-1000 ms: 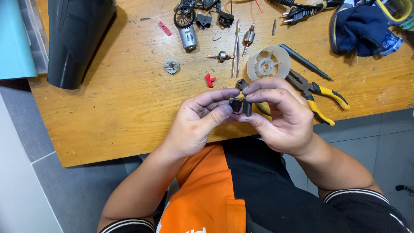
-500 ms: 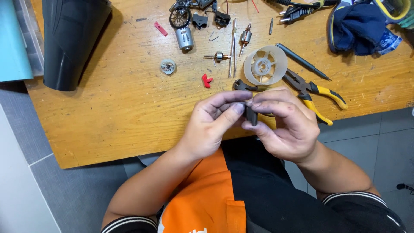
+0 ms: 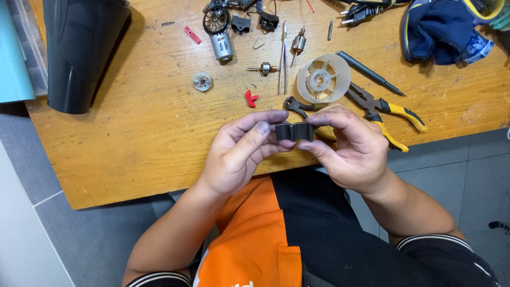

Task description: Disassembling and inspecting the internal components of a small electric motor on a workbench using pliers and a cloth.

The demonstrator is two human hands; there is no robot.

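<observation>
We hold two small dark curved pieces [image 3: 294, 131] between our hands, above the near edge of the wooden table [image 3: 133, 143]. Our left hand [image 3: 239, 154] pinches the left piece: the thumb presses it from below and the forefinger lies over its top, the fingers closed narrowly on it. Our right hand [image 3: 353, 151] grips the right piece the same way, thumb beneath and fingertips above, closed tight on it. The two pieces sit side by side and touch in the middle, just between the fingertips of both hands.

The pieces look matt and dark grey to black, each a short arched segment with a rounded back; together they read as a low, double-humped block. We cannot tell finer detail on their surfaces.

On the table, going left to right, a tall black cone-shaped housing [image 3: 79, 53] stands at the far left, then a small round grey disc [image 3: 202, 81], a small cylindrical silver motor [image 3: 222, 46], a little red clip [image 3: 249, 98], thin tweezers [image 3: 283, 58], a translucent fan wheel [image 3: 323, 78] just beyond our right fingers, yellow-handled pliers [image 3: 382, 109] beside it, and a dark blue cloth [image 3: 435, 32] at the far right.
</observation>
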